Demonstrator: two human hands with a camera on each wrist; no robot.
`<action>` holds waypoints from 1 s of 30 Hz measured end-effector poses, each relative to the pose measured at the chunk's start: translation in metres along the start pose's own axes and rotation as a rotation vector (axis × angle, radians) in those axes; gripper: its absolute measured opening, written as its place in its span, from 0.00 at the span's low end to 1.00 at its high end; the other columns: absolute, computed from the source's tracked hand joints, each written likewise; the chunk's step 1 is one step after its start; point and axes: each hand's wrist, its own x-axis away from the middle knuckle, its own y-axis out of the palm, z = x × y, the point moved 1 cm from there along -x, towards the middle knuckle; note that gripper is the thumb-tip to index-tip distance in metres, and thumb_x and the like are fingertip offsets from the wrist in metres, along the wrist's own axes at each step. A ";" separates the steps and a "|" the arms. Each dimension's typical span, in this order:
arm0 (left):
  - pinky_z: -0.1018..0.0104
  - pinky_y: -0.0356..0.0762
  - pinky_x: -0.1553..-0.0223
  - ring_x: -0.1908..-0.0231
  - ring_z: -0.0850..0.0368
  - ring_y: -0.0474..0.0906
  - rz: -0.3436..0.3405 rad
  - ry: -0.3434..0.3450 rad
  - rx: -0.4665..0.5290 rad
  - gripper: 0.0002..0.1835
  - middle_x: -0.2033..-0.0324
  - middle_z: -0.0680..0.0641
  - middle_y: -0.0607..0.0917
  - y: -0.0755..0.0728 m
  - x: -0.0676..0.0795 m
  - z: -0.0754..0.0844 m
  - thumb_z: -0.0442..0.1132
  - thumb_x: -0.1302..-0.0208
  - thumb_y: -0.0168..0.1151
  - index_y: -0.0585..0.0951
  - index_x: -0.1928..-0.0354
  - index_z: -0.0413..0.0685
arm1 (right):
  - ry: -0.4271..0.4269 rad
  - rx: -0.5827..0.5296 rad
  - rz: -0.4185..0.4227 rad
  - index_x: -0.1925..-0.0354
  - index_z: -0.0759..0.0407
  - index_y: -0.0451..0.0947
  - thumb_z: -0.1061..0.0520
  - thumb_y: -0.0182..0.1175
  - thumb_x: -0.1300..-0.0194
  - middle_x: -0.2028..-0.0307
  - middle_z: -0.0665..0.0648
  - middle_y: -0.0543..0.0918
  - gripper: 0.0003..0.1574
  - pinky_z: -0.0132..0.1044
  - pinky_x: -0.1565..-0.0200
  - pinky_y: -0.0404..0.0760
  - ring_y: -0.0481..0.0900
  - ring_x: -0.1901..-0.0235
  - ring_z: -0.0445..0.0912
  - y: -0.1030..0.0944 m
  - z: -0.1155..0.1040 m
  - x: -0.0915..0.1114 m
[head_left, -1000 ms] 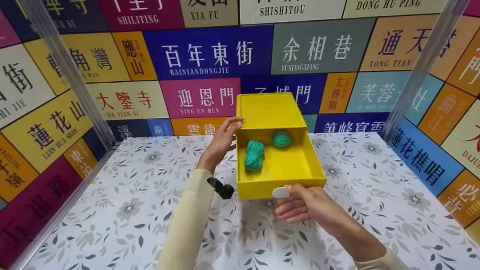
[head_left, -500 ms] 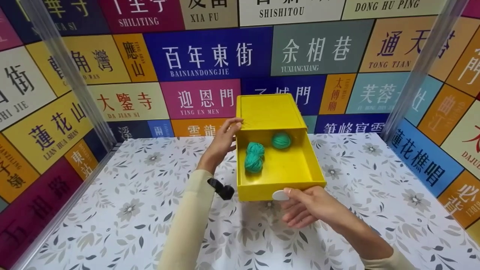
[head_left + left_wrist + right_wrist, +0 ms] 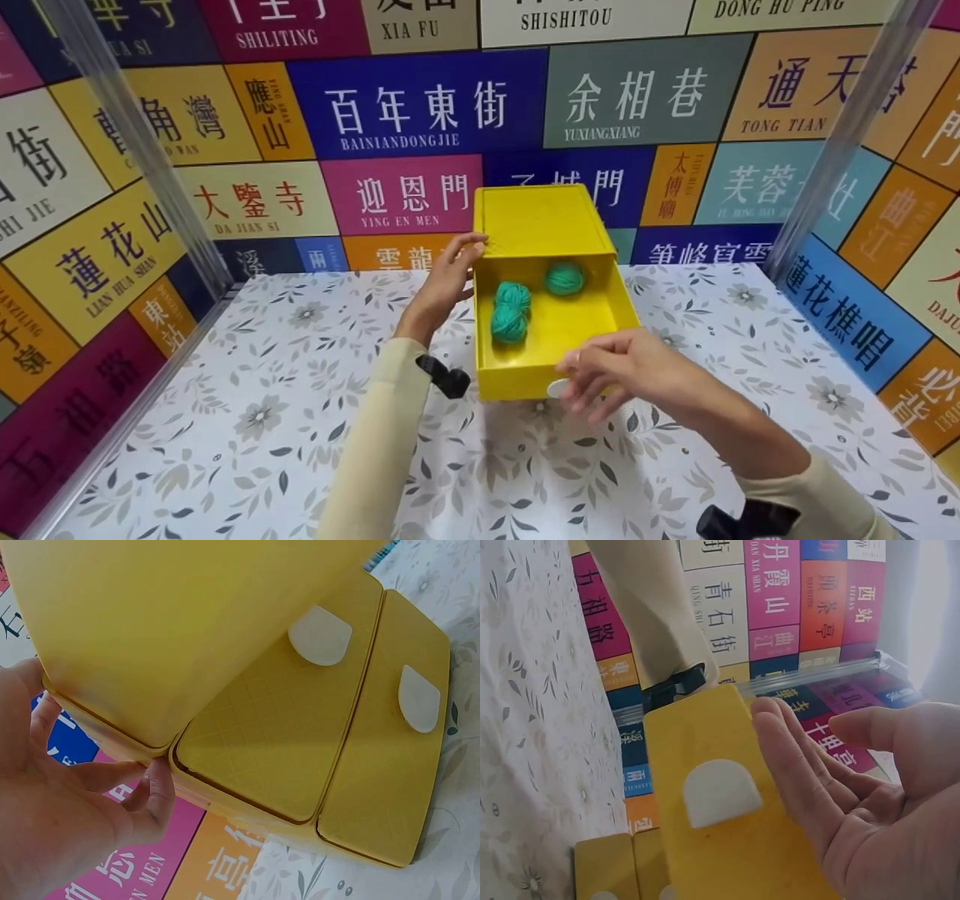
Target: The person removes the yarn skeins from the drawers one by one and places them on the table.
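Yellow drawer unit: stands on the table at the center of the head view (image 3: 544,219), its back toward the wall and its front toward the person.
Top drawer: pulled well out, its yellow front panel (image 3: 514,385) nearest the person, with a rounded white handle (image 3: 557,388) in the middle of that panel.
Inside the drawer: a two-lobed bundle of green yarn (image 3: 511,311) lies along the left wall; a single round green yarn ball (image 3: 564,278) sits apart from it, farther back and to the right.
Lower drawers: the left wrist view shows a middle drawer (image 3: 277,720) and a bottom drawer (image 3: 382,742), both pushed in, each with a white handle.
Left hand: its fingers are spread against the unit's upper left side (image 3: 436,289), the tips touching the edge, with no object enclosed.
Right hand: loosely spread and holding nothing, beside the handle at the drawer's front (image 3: 634,367); whether a fingertip brushes the panel is hard to tell.
Arms: cream sleeves (image 3: 375,442), with a small black device (image 3: 444,377) at each wrist.
Table: a white cloth with gray flowers and leaves (image 3: 262,420).
Wall: colorful blocks of Chinese place names (image 3: 416,101), many with Latin spellings.
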 end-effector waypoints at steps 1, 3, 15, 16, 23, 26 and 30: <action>0.36 0.65 0.31 0.31 0.38 0.68 0.001 -0.001 -0.001 0.18 0.32 0.45 0.71 0.000 0.000 0.000 0.52 0.22 0.47 0.71 0.35 0.60 | -0.015 -0.004 0.003 0.45 0.72 0.77 0.52 0.55 0.26 0.63 0.58 0.89 0.24 0.43 0.63 0.88 0.88 0.66 0.48 0.000 -0.004 -0.001; 0.36 0.65 0.31 0.31 0.38 0.69 0.000 -0.002 0.000 0.18 0.32 0.45 0.71 0.000 0.001 0.000 0.52 0.22 0.47 0.71 0.36 0.60 | -0.032 -0.001 0.027 0.42 0.70 0.76 0.51 0.56 0.26 0.60 0.58 0.89 0.25 0.42 0.61 0.88 0.88 0.63 0.47 0.000 -0.013 -0.006; 0.37 0.64 0.30 0.31 0.38 0.68 0.009 -0.022 0.034 0.18 0.31 0.46 0.70 0.000 0.000 -0.001 0.51 0.22 0.48 0.71 0.36 0.59 | 0.103 0.084 0.130 0.33 0.60 0.70 0.46 0.55 0.25 0.32 0.60 0.74 0.30 0.41 0.43 0.82 0.75 0.36 0.56 -0.003 -0.046 -0.055; 0.37 0.64 0.30 0.31 0.38 0.68 0.011 -0.021 0.032 0.18 0.31 0.46 0.71 0.000 0.000 -0.001 0.51 0.22 0.48 0.71 0.36 0.59 | 0.106 0.073 0.127 0.33 0.61 0.69 0.46 0.54 0.25 0.32 0.60 0.73 0.31 0.43 0.41 0.81 0.74 0.34 0.57 -0.003 -0.046 -0.058; 0.37 0.66 0.32 0.32 0.39 0.71 0.020 -0.021 0.029 0.18 0.34 0.45 0.74 0.000 -0.001 -0.003 0.52 0.22 0.49 0.72 0.36 0.59 | 0.197 -0.020 0.119 0.29 0.62 0.63 0.44 0.54 0.25 0.28 0.62 0.68 0.37 0.50 0.32 0.72 0.68 0.30 0.56 -0.010 -0.048 -0.082; 0.37 0.67 0.32 0.32 0.39 0.71 0.024 -0.025 0.033 0.18 0.34 0.45 0.74 0.001 -0.001 -0.003 0.51 0.22 0.49 0.72 0.36 0.59 | 0.250 -0.048 0.109 0.28 0.61 0.62 0.43 0.55 0.27 0.27 0.62 0.65 0.38 0.51 0.31 0.72 0.66 0.29 0.56 -0.011 -0.045 -0.089; 0.36 0.66 0.32 0.32 0.39 0.70 0.024 -0.016 0.035 0.18 0.34 0.44 0.73 0.003 0.000 -0.001 0.51 0.22 0.49 0.72 0.36 0.58 | 0.289 -0.063 0.113 0.27 0.61 0.61 0.42 0.56 0.27 0.26 0.62 0.63 0.41 0.51 0.33 0.74 0.66 0.29 0.56 -0.013 -0.040 -0.097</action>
